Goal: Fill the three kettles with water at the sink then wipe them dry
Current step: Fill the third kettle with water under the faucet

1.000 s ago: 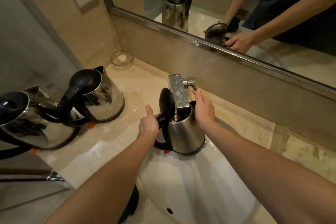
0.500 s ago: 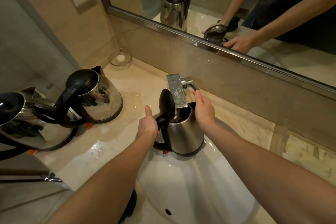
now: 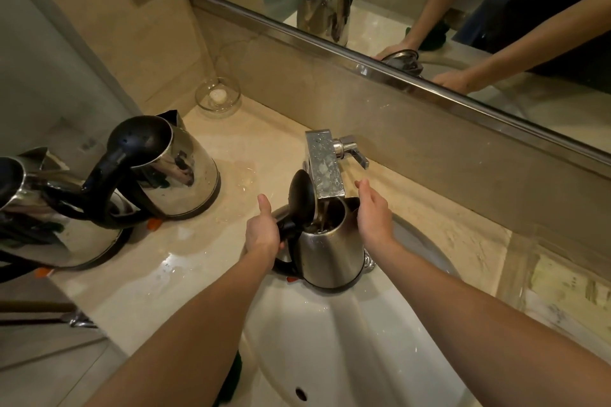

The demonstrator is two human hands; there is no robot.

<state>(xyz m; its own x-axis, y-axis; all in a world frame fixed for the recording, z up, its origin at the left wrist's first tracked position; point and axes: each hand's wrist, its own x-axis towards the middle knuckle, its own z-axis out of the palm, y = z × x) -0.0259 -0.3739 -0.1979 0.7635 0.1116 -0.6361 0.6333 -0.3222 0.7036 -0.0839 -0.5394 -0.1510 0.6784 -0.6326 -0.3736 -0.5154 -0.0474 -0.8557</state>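
Observation:
A steel kettle [image 3: 332, 251] with its black lid flipped up stands in the white sink [image 3: 337, 347] under the square chrome faucet [image 3: 324, 165]. Water runs from the spout into its mouth. My left hand [image 3: 263, 230] grips the kettle's black handle, thumb up. Beside the kettle's spout is my right hand [image 3: 373, 211], fingers fairly straight, just below the faucet lever [image 3: 355, 150] and apart from it. Two more steel kettles stand on the counter at the left: one [image 3: 172, 172] nearer the sink, the other [image 3: 49, 208] at the frame's left edge, both with lids shut.
A small glass dish [image 3: 217, 96] sits in the counter's back corner. A mirror [image 3: 429, 10] runs along the back wall above a low ledge. The beige counter [image 3: 185, 258] is wet around the sink. Something dark green [image 3: 233, 377] lies by the sink's front edge.
My right hand has let go of the faucet lever and dropped back beside the kettle's spout. Water now runs into the kettle. My left hand keeps its grip on the handle.

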